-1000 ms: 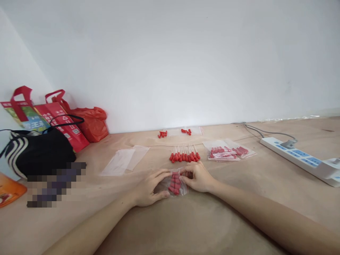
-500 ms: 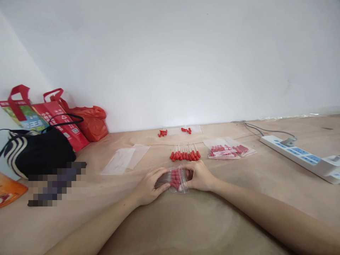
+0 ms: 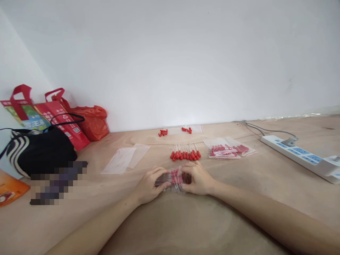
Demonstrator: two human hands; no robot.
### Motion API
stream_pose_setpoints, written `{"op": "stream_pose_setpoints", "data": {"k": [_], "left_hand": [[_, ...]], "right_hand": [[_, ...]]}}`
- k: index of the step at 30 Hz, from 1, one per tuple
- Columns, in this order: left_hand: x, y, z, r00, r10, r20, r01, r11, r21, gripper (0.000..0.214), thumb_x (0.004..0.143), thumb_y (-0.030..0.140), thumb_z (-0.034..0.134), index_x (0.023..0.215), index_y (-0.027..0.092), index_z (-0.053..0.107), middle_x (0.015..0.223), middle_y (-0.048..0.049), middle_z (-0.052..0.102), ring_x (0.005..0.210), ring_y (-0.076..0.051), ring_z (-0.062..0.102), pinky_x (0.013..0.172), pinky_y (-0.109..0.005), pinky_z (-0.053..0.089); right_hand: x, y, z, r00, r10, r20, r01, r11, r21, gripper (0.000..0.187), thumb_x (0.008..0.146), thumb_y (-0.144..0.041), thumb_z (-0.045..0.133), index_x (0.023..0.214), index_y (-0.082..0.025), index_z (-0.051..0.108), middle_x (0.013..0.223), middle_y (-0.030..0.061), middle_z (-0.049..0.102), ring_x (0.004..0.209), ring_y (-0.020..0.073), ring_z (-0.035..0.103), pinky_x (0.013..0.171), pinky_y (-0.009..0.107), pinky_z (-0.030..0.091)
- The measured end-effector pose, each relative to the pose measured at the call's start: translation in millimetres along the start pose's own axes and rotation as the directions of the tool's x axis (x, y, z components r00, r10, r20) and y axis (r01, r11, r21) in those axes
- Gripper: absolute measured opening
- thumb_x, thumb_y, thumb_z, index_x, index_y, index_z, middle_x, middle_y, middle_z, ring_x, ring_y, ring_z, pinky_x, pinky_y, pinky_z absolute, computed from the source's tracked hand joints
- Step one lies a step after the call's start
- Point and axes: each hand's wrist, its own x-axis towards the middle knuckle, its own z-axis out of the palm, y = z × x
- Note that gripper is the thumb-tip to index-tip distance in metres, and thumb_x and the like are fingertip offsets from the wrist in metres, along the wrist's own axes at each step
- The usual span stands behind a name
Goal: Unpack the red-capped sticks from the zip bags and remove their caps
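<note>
Between my two hands, low over the table, is a clear zip bag with several red-bulbed droppers inside. My left hand is closed on the bag's left end, thumb below and fingers above. Closed on the opposite end, my right hand pinches the crumpled plastic with thumb and fingers. Just beyond my hands lies a row of loose droppers, red bulbs toward me and pale stems pointing away. My fingers hide part of the bag's ends.
Flat clear bags lie left. Filled bags are to the right. Small red bulbs sit by the wall. A white power strip with a cable is far right. A black bag and red bags crowd the left.
My right fingers have shifted slightly on the bag, and its plastic is more bunched around the red bulbs. My left hand keeps its hold.
</note>
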Motion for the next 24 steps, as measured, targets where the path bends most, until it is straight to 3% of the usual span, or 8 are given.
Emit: {"op": "stream_pose_setpoints", "data": {"k": [2, 6, 10, 16, 19, 24], "left_hand": [[0.0, 0.1, 0.2, 1.000, -0.003, 0.003, 0.003, 1.000, -0.009, 0.028, 0.079, 0.037, 0.051, 0.101, 0.019, 0.054, 0.098, -0.0049, 0.059, 0.088, -0.017, 0.055, 0.077, -0.029, 0.043], [0.3, -0.2, 0.9, 1.000, -0.010, 0.004, 0.010, 1.000, -0.020, 0.027, 0.079, 0.036, 0.051, 0.101, 0.019, 0.054, 0.099, -0.0049, 0.059, 0.089, -0.016, 0.055, 0.078, -0.028, 0.043], [0.4, -0.6, 1.1, 1.000, -0.012, 0.011, 0.013, 1.000, -0.027, 0.026, 0.080, 0.035, 0.051, 0.099, 0.019, 0.055, 0.098, -0.0044, 0.059, 0.088, -0.016, 0.055, 0.078, -0.028, 0.043], [0.2, -0.9, 0.0, 1.000, -0.021, 0.003, 0.021, 0.999, -0.030, 0.020, 0.081, 0.031, 0.048, 0.096, 0.019, 0.056, 0.094, -0.0036, 0.060, 0.086, -0.016, 0.055, 0.077, -0.028, 0.043], [0.2, 0.0, -0.8, 1.000, -0.012, -0.003, 0.011, 0.999, -0.036, 0.021, 0.082, 0.030, 0.046, 0.096, 0.019, 0.056, 0.094, -0.0041, 0.060, 0.086, -0.016, 0.055, 0.077, -0.028, 0.043], [0.8, 1.2, -1.4, 1.000, -0.024, -0.007, 0.023, 0.999, -0.030, 0.021, 0.083, 0.031, 0.046, 0.095, 0.019, 0.057, 0.093, -0.0039, 0.060, 0.086, -0.016, 0.055, 0.078, -0.028, 0.043]], "right_hand": [[-0.2, -0.2, -1.1, 1.000, 0.004, 0.003, -0.004, 1.000, -0.015, 0.013, 0.065, -0.022, 0.060, 0.078, -0.020, 0.059, 0.072, -0.0016, 0.060, 0.073, 0.0136, 0.051, 0.069, 0.026, 0.028], [-0.4, 1.9, 0.9, 0.998, -0.061, 0.006, 0.061, 0.996, -0.059, 0.017, 0.068, -0.027, 0.060, 0.085, -0.022, 0.060, 0.082, 0.0003, 0.062, 0.080, 0.0153, 0.050, 0.071, 0.028, 0.026], [0.2, 1.7, 1.9, 0.994, -0.103, -0.030, 0.100, 0.992, -0.082, 0.010, 0.075, -0.027, 0.054, 0.077, -0.020, 0.061, 0.074, 0.0008, 0.061, 0.074, 0.0136, 0.051, 0.070, 0.029, 0.026], [2.0, 10.4, -5.4, 0.998, 0.035, -0.051, -0.029, 0.993, 0.113, 0.007, 0.067, -0.021, 0.058, 0.062, -0.016, 0.057, 0.054, -0.0037, 0.053, 0.054, 0.0083, 0.047, 0.062, 0.024, 0.033], [1.8, 15.0, -5.5, 0.999, 0.037, -0.010, -0.033, 0.972, 0.231, 0.005, 0.068, -0.019, 0.056, 0.071, -0.016, 0.060, 0.062, -0.0018, 0.054, 0.053, 0.0077, 0.046, 0.053, 0.020, 0.035], [-0.8, 12.4, -3.1, 0.994, -0.107, -0.036, 0.113, 0.950, 0.290, 0.025, 0.071, -0.028, 0.061, 0.094, -0.018, 0.060, 0.080, 0.0030, 0.057, 0.070, 0.0122, 0.052, 0.063, 0.022, 0.041]]}}
